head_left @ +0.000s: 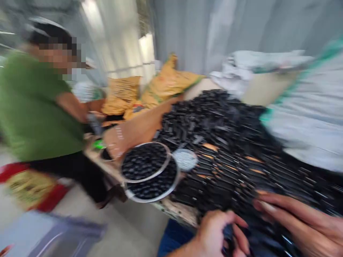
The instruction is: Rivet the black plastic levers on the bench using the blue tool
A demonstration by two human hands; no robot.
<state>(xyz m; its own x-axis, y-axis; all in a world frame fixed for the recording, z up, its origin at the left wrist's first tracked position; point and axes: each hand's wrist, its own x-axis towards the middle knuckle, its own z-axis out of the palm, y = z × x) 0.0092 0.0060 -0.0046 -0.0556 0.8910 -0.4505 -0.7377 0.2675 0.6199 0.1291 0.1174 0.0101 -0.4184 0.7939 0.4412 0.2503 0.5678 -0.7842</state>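
My left hand (214, 232) is closed round a small glossy black piece (228, 233) at the table's front edge; motion blur hides its exact kind. To its right, my right hand (302, 217) hovers over the table with thumb and forefinger pressed together; whatever is between them, if anything, cannot be made out. Beneath both hands lie long black plastic parts (230, 171) in rough rows. Behind these rises a heap of loose black pieces (203, 114).
Two overlapping round containers (152, 198) of small black round parts stand at the table's left edge, beside a small dish of pale bits (185, 159). A brown cardboard sheet (134, 130), yellow sacks (171, 80) and a white sack (311, 114) surround the heap. Another person (45, 107) works at left.
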